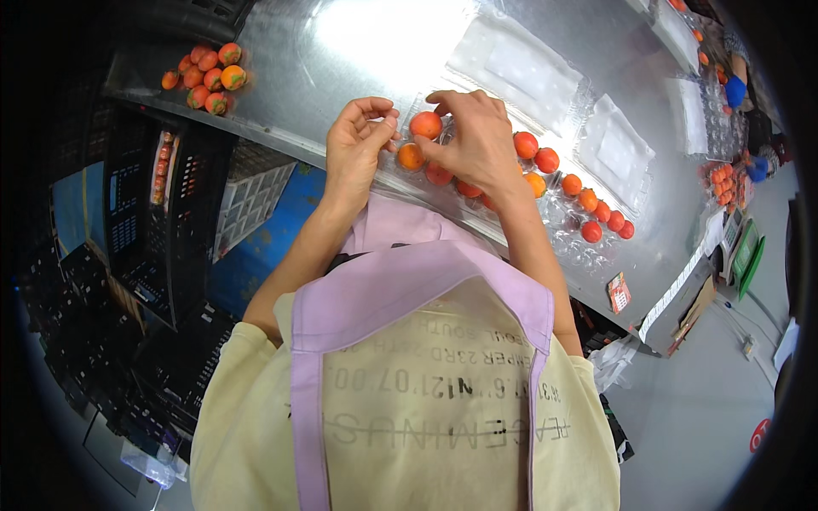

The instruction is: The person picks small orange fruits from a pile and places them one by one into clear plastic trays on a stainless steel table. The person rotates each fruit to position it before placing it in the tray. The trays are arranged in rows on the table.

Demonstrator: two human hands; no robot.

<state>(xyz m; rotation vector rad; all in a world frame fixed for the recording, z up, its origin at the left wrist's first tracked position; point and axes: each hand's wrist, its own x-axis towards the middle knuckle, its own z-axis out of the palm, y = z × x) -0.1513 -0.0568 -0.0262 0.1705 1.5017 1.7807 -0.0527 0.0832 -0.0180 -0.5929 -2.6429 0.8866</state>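
Red and orange tomatoes [426,125] sit in a clear plastic tray at the metal table's near edge. Over this tray my right hand [474,137] arches, thumb by an orange tomato [410,156]; its palm side is hidden, so whether it grips one cannot be told. At the tray's left end is my left hand [363,144], fingers curled, with no tomato visible in it. Just right of my right hand, more tomatoes [525,145] lie in clear trays. A further clear tray [585,246], partly filled with small tomatoes, adjoins them.
A pile of tomatoes [212,78] lies on the table's left part. Stacked clear trays with white pads [517,61] stand beyond my hands. Black crates [144,223] are at the left. At the far right a co-worker's blue-gloved hands [736,91] are near more tomatoes, with a green scale [744,255] nearby.
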